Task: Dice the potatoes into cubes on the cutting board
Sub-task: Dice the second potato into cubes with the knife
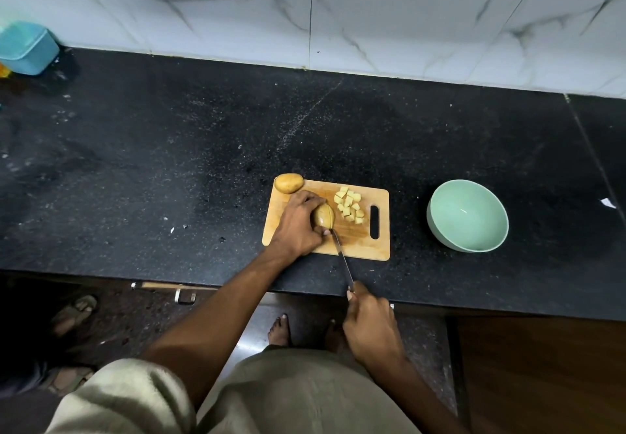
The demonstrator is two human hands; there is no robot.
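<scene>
We see the left hand [298, 227] curled over a potato [324, 215] on the wooden cutting board [359, 245], holding it steady. The right hand [371, 327] grips the handle of a knife [342, 255] near the worktop's [169, 162] front edge; the blade reaches up to the potato and seems to sit in a cut, though the tip is hard to make out. Just right of the potato lies a small pile of potato cubes [349, 205]. A whole potato [288, 183] rests at the board's far left corner. A pale green bowl [467, 215] stands well to the right.
</scene>
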